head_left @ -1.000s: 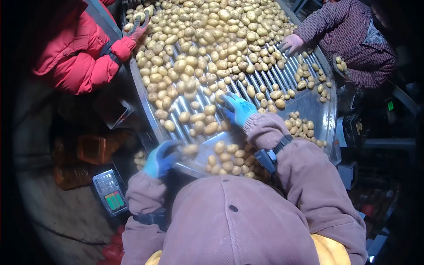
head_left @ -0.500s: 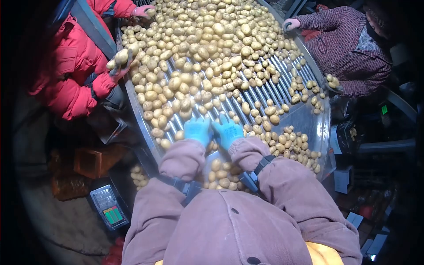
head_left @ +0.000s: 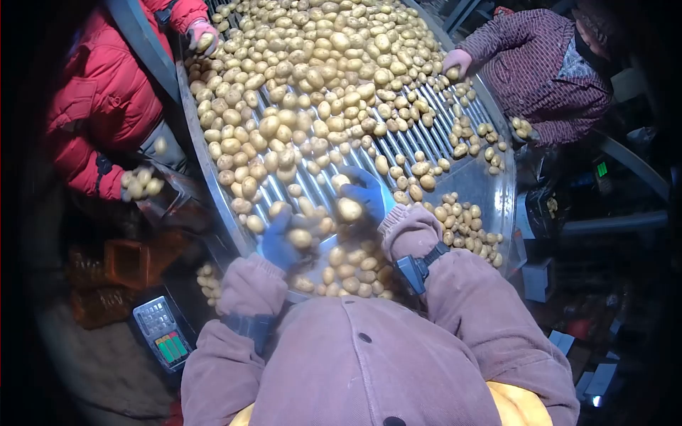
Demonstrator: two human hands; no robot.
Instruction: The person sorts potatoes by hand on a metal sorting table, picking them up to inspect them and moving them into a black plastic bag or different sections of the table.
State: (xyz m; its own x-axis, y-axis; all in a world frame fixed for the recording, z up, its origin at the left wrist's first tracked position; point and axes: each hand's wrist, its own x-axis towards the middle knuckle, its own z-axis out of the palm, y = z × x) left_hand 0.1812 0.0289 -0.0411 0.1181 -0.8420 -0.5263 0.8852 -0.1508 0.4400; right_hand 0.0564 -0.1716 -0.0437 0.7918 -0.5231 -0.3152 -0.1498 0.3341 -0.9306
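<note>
Pale yellow potatoes cover much of a metal roller table. My left hand, in a blue glove, is blurred at the near edge of the rollers, its fingers spread, with potatoes against its palm side; whether it grips one is unclear. To the right, my right hand, gloved in blue, is curled around potatoes at its inner side. Between and below my hands, more potatoes lie in a heap close to my body.
A co-worker in red at the left holds potatoes over a bag. Another person in a checked jacket reaches in from the right. Smaller potatoes sit on the right metal plate. A keypad device and orange crate are lower left.
My hands have moved apart and turned inward, with potatoes now between them. The left co-worker's hand with potatoes has moved down from the table edge. The right person's hand has reached further onto the table.
</note>
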